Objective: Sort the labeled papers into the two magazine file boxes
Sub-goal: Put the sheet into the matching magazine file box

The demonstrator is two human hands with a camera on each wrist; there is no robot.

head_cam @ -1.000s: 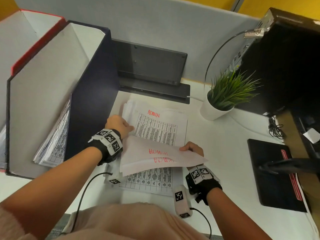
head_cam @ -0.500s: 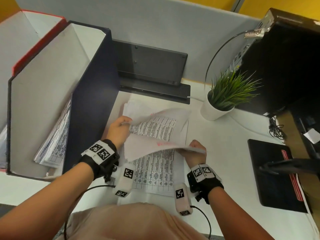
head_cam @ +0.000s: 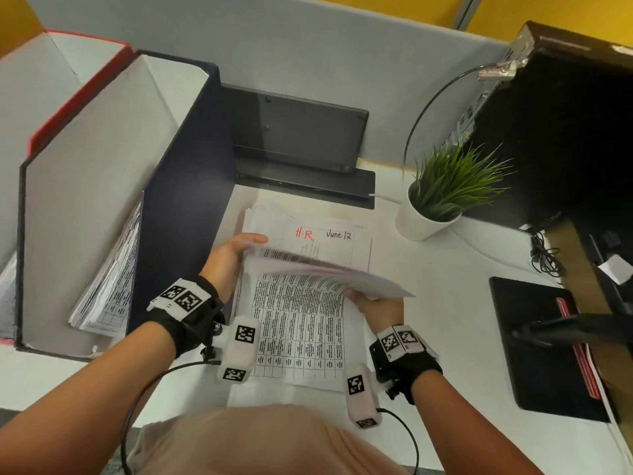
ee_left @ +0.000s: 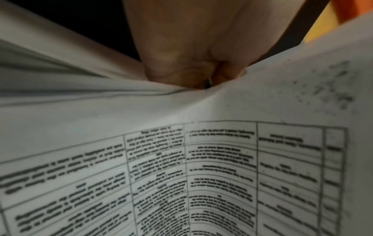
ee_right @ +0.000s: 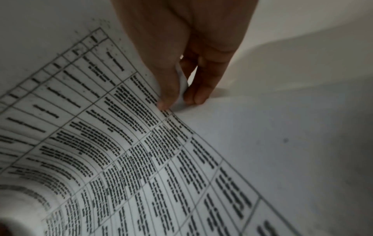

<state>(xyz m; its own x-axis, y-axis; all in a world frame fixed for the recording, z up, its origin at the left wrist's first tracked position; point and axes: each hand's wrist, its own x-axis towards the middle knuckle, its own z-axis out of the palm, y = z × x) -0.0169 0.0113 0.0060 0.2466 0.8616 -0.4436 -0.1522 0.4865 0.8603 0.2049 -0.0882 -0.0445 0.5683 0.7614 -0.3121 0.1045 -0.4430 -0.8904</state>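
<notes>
A stack of printed papers (head_cam: 301, 337) lies on the white desk in front of me. Both hands hold a few lifted sheets (head_cam: 325, 272) above it, nearly edge-on to the head camera. My left hand (head_cam: 239, 252) grips their left edge, with its fingers tucked under the paper (ee_left: 181, 108) in the left wrist view. My right hand (head_cam: 371, 299) pinches the right edge between thumb (ee_right: 167, 95) and fingers. The uncovered top sheet (head_cam: 322, 234) reads "H.R June 12". A navy file box (head_cam: 181, 186) holding papers (head_cam: 109, 279) stands to the left. A red file box (head_cam: 78, 94) stands beyond it.
A potted plant (head_cam: 442, 190) stands right of the stack. A black device on a stand (head_cam: 298, 142) sits behind the stack against the grey partition. A computer tower (head_cam: 565, 132) and a black mat (head_cam: 544, 347) fill the right side.
The sheet labelled ADMIN and the folded-over sheet have been raised off the stack by both hands. My left hand moved from the stack's edge to grip them, exposing the H.R sheet.
</notes>
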